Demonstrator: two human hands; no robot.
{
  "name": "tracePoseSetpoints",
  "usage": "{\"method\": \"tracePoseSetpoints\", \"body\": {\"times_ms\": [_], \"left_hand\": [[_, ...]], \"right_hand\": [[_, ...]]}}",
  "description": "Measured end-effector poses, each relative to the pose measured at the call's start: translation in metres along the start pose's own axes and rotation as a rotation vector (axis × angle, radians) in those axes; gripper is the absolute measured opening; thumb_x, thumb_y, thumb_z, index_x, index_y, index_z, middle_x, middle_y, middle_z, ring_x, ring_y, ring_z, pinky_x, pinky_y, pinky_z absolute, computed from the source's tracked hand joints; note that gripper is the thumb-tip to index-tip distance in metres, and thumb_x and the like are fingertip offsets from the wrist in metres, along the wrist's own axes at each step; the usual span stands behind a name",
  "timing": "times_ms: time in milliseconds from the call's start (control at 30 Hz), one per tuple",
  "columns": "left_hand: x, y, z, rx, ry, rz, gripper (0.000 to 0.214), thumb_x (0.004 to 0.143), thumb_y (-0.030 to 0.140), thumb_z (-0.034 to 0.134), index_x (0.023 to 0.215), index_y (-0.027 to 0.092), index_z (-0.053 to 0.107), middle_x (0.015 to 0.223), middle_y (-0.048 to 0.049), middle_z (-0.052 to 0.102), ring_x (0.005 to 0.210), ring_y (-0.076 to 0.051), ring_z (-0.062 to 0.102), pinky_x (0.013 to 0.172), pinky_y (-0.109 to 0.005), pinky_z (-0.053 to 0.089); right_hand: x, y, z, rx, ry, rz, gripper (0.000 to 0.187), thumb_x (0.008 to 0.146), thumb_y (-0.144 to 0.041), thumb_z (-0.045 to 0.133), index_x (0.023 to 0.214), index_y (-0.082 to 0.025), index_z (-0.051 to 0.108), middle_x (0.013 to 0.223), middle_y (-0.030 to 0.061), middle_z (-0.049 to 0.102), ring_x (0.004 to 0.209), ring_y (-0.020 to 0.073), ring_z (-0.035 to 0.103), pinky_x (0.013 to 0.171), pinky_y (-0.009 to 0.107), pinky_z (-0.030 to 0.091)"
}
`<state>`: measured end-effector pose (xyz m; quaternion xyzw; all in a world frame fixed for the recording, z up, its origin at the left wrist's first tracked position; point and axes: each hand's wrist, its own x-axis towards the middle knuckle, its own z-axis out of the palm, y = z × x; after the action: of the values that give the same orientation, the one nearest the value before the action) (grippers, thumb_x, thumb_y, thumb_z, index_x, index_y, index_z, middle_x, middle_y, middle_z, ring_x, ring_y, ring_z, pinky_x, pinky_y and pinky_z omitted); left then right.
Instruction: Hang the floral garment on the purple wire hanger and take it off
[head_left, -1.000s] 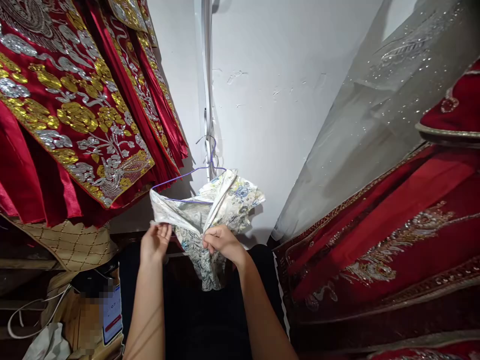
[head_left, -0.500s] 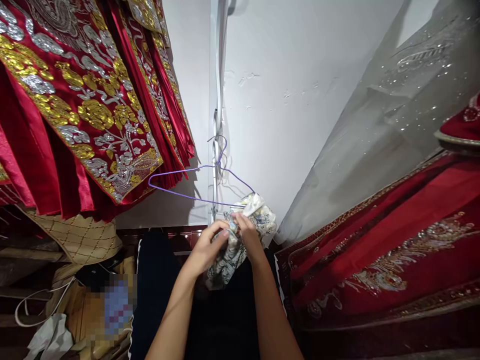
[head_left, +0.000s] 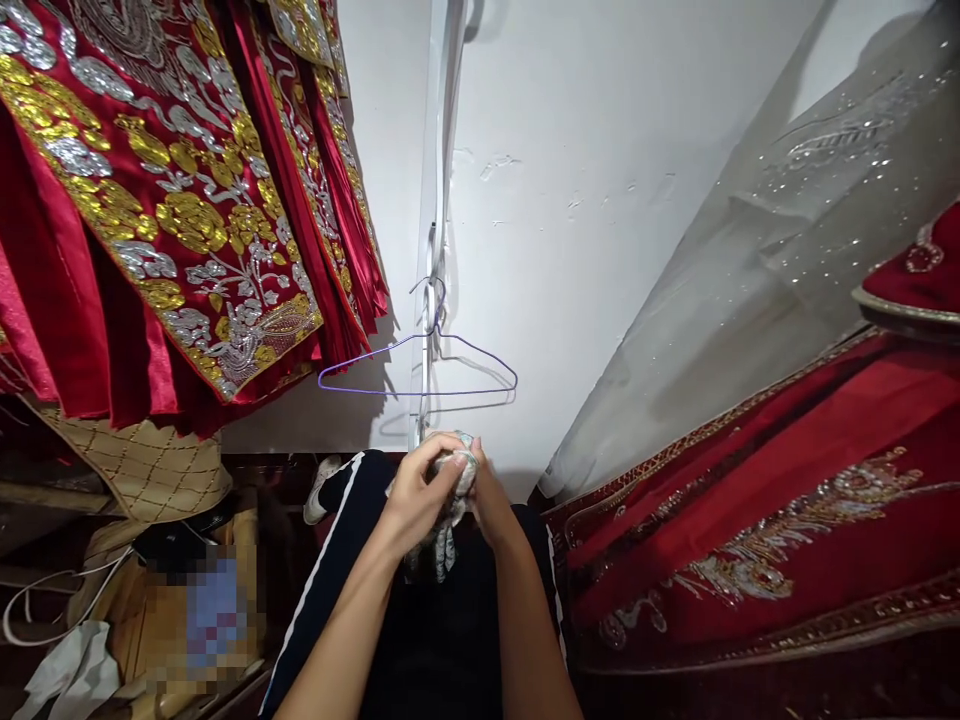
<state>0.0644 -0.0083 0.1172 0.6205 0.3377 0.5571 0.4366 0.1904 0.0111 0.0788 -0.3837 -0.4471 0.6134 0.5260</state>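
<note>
Both hands are close together over my lap, closed on a bunched piece of patterned cloth (head_left: 445, 548) in white and grey. My left hand (head_left: 427, 485) pinches it with thumb and fingers. On the other side my right hand (head_left: 487, 490) grips the same cloth, its fingers largely hidden behind the folds. The cloth's lower part hangs between my forearms. Just beyond my hands, a thin purple clothes hanger (head_left: 420, 393) hangs bare by its hook from a white strip on the wall, apart from the cloth.
Red garments with gold and silver embroidery (head_left: 191, 220) hang at the left. At the right are a sheer sparkling fabric (head_left: 720, 280) and a red embroidered skirt (head_left: 750, 500). A bamboo chair (head_left: 135, 620) with items on it stands lower left. The white wall (head_left: 555, 250) is ahead.
The cloth has come away from the hanger's right end and is bunched more tightly in my hands. The hanger now hangs level. My legs have spread, showing a shoe at the left.
</note>
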Motion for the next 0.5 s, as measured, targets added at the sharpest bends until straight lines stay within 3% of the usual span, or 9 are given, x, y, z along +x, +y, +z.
{"method": "tracePoseSetpoints", "body": {"times_ms": [100, 200, 267, 333, 400, 467, 500], "left_hand": [[-0.005, 0.017, 0.001, 0.072, -0.155, -0.036, 0.021, 0.094, 0.039, 0.054, 0.1, 0.022, 0.065, 0.102, -0.0054, 0.067, 0.1, -0.022, 0.06, 0.092, -0.032, 0.044], [-0.004, 0.014, -0.008, 0.101, -0.134, -0.059, 0.043, 0.095, 0.041, 0.054, 0.135, 0.027, 0.047, 0.113, -0.0054, 0.067, 0.111, -0.023, 0.059, 0.101, -0.034, 0.039], [0.0, 0.005, -0.016, 0.131, -0.113, -0.046, 0.057, 0.097, 0.045, 0.049, 0.148, 0.027, 0.032, 0.119, -0.0071, 0.065, 0.114, -0.022, 0.058, 0.104, -0.036, 0.037], [0.005, -0.007, -0.021, 0.161, -0.16, -0.06, 0.056, 0.099, 0.049, 0.04, 0.149, 0.026, 0.032, 0.116, -0.0084, 0.065, 0.109, -0.023, 0.06, 0.102, -0.036, 0.039], [0.007, -0.018, -0.022, 0.159, -0.249, -0.094, 0.053, 0.1, 0.052, 0.031, 0.145, 0.026, 0.043, 0.113, -0.0088, 0.066, 0.107, -0.024, 0.061, 0.1, -0.036, 0.041], [0.005, -0.028, -0.022, 0.147, -0.333, -0.11, 0.05, 0.1, 0.053, 0.029, 0.132, 0.026, 0.057, 0.109, -0.0082, 0.067, 0.105, -0.024, 0.061, 0.097, -0.035, 0.044], [0.003, -0.033, -0.023, 0.155, -0.319, -0.108, 0.048, 0.099, 0.054, 0.034, 0.12, 0.025, 0.064, 0.103, -0.0075, 0.067, 0.099, -0.023, 0.062, 0.092, -0.034, 0.046]], "right_hand": [[-0.004, -0.003, 0.006, 0.157, -0.007, -0.036, 0.062, 0.086, -0.077, 0.04, 0.097, -0.023, 0.069, 0.085, 0.0072, 0.07, 0.087, 0.025, 0.066, 0.07, 0.033, 0.051], [-0.006, -0.006, 0.004, 0.146, -0.059, 0.013, 0.067, 0.085, -0.08, 0.036, 0.095, -0.023, 0.07, 0.079, 0.0086, 0.069, 0.085, 0.0263, 0.066, 0.068, 0.034, 0.052], [-0.01, -0.008, 0.0, 0.091, -0.113, 0.062, 0.064, 0.086, -0.078, 0.039, 0.1, -0.024, 0.07, 0.079, 0.0081, 0.07, 0.084, 0.0259, 0.066, 0.068, 0.034, 0.051], [-0.014, -0.008, -0.005, 0.064, -0.159, 0.102, 0.057, 0.086, -0.074, 0.047, 0.103, -0.025, 0.07, 0.081, 0.0075, 0.07, 0.084, 0.0254, 0.066, 0.068, 0.034, 0.051], [-0.02, -0.007, -0.012, 0.053, -0.174, 0.124, 0.052, 0.082, -0.071, 0.056, 0.099, -0.023, 0.071, 0.08, 0.0073, 0.069, 0.081, 0.0251, 0.065, 0.065, 0.033, 0.05], [-0.023, -0.006, -0.022, 0.014, -0.213, 0.133, 0.049, 0.075, -0.068, 0.066, 0.089, -0.021, 0.071, 0.077, 0.0069, 0.069, 0.076, 0.0245, 0.064, 0.064, 0.033, 0.048], [-0.024, -0.007, -0.027, -0.027, -0.256, 0.132, 0.047, 0.069, -0.065, 0.073, 0.084, -0.021, 0.071, 0.076, 0.0065, 0.068, 0.074, 0.024, 0.063, 0.064, 0.033, 0.048]]}}
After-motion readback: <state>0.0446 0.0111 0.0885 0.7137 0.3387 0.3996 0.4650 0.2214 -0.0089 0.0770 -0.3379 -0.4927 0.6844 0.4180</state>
